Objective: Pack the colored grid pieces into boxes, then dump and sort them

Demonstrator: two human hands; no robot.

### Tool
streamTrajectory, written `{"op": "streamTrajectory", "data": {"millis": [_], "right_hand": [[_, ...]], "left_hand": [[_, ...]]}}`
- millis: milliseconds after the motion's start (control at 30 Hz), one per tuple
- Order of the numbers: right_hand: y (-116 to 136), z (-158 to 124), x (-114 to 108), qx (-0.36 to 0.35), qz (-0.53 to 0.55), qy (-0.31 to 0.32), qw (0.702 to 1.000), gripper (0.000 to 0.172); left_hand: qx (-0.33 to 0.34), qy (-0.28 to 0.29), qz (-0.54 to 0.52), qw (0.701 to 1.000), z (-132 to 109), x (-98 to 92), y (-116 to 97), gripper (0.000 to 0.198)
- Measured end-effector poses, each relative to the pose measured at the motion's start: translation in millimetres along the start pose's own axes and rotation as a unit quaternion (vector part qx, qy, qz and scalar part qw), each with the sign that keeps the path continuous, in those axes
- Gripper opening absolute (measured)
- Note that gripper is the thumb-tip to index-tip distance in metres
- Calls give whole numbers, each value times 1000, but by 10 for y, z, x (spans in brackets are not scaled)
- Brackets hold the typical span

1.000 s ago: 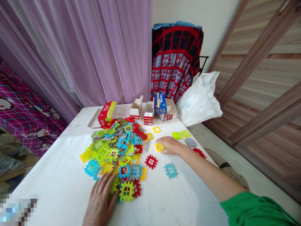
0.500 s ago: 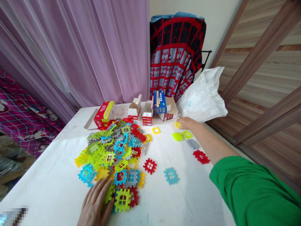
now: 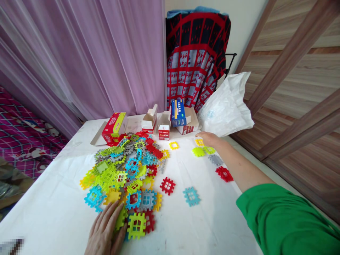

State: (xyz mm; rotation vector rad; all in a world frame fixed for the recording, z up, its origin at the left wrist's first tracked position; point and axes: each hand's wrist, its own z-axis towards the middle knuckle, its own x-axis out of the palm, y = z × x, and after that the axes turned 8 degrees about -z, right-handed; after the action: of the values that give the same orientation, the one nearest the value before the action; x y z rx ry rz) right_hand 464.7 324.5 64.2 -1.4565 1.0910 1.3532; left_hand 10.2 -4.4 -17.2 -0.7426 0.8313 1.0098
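My left hand (image 3: 105,226) lies on the near edge of a heap of plastic interlocking tiles (image 3: 127,163), its fingers stretched out. A lime-green tile (image 3: 121,217) shows between its thumb and forefinger. At the far right of the table, my right hand (image 3: 209,137) reaches out low beside a yellow square tile (image 3: 199,142); its fingertips are mostly hidden, so its grip cannot be made out. Near it, lime tiles (image 3: 198,152), a grey tile (image 3: 215,160) and a red tile (image 3: 224,174) form a row along the right edge.
Small open cartons (image 3: 164,134), a blue box (image 3: 178,114) and a red-and-yellow box (image 3: 114,128) stand along the back of the white table (image 3: 183,230). A white bag (image 3: 225,109) is at the back right corner. Single red (image 3: 167,186), blue (image 3: 191,196) and yellow (image 3: 174,145) tiles lie apart from the heap.
The yellow tile beside my right hand, partly covered before, now shows more fully and lies flat. My left hand stays at the heap. The whole view has shifted slightly.
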Motion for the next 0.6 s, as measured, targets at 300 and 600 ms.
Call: {"op": "streamTrajectory", "data": {"millis": [300, 600], "right_hand": [[1080, -904, 81, -200, 109, -169, 959, 40], [2046, -1814, 428, -148, 228, -383, 883, 32]], "left_hand": [[-48, 13, -37, 998, 50, -42, -151, 46], [-65, -14, -32, 997, 23, 9, -207, 48]]}}
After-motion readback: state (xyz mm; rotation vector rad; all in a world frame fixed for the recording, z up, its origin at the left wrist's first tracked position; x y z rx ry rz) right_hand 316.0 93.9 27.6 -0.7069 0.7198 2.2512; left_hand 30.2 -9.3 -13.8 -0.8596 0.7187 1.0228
